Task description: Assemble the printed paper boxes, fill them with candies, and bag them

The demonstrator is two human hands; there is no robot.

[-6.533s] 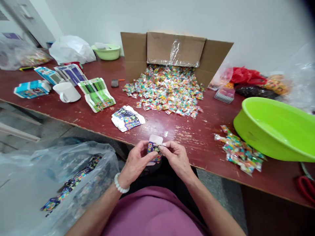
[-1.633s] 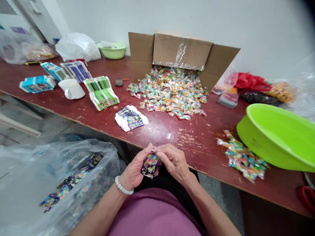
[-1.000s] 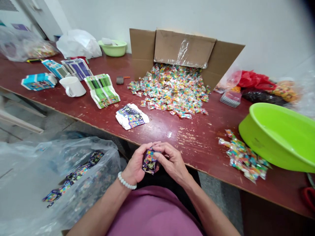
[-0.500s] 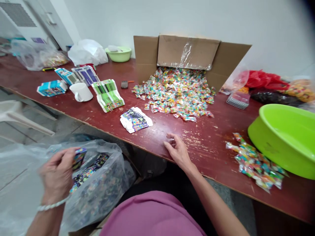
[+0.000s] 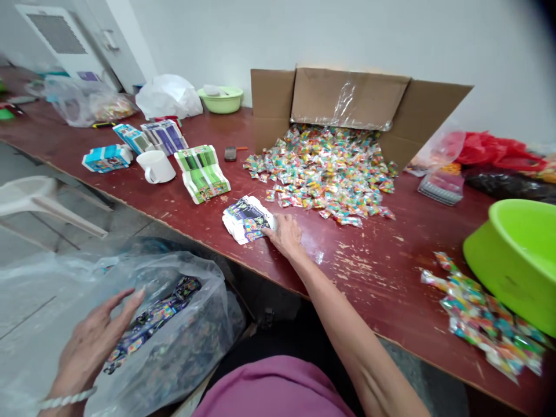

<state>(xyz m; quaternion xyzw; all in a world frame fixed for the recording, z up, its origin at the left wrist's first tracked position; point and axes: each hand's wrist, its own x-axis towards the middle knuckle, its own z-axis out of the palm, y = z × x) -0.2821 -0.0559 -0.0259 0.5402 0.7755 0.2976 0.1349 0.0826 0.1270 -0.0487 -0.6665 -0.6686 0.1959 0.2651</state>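
My left hand (image 5: 93,336), fingers apart and holding nothing, is over a clear plastic bag (image 5: 182,341) of small, dark, colourful packets (image 5: 152,318). On the table, my right hand (image 5: 286,234) has its thumb and curled fingers at the right edge of a small pile of flat printed boxes (image 5: 249,220), pinching the edge. The boxes are white, purple and black with bright pictures. Behind my right hand, a heap of wrapped candies (image 5: 330,174) spills from a cardboard box (image 5: 347,98) lying on its side.
Left on the red table (image 5: 356,260) stand a white mug (image 5: 157,167), green flat boxes (image 5: 202,172) and blue cartons (image 5: 107,157). A green basin (image 5: 508,260) sits at the right beside loose candies (image 5: 482,318). A white plastic stool (image 5: 39,200) is on the floor.
My left hand has let go of the small dark box it held above the bag and opened. My right hand has moved left across the table to the flat boxes.
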